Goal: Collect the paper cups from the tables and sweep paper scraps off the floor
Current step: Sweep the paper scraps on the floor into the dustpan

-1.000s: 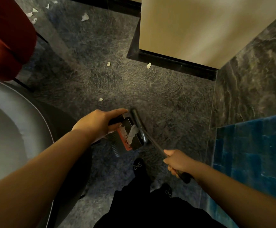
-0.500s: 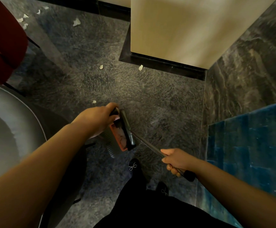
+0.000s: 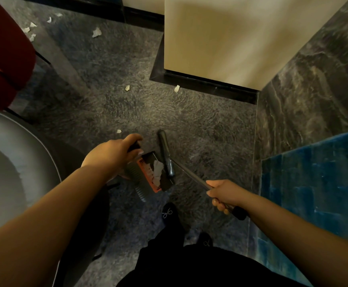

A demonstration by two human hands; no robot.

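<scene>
My left hand [image 3: 112, 155] grips the black handle of an orange dustpan [image 3: 149, 174] held just above the dark carpet; white paper pieces [image 3: 157, 169] lie inside it. My right hand [image 3: 223, 193] grips the metal pole of a broom [image 3: 191, 176], whose dark head [image 3: 165, 153] rests along the pan's right edge. Loose paper scraps lie on the floor: one small scrap [image 3: 119, 131] just beyond my left hand, two scraps [image 3: 127, 88] [image 3: 176, 88] farther ahead, and several scraps [image 3: 96, 32] at the far left by the chair.
A beige pillar [image 3: 231, 38] with a black base stands ahead right. A red chair [image 3: 3, 54] and a grey round seat [image 3: 13, 162] are at the left. Marble tiles [image 3: 314, 90] and blue carpet [image 3: 314, 183] lie to the right. My black shoes [image 3: 169, 212] stand below the pan.
The broom head swung slightly away from the pan's mouth and the pan tilted, so the paper pieces inside show again. Both hands keep their grips.
</scene>
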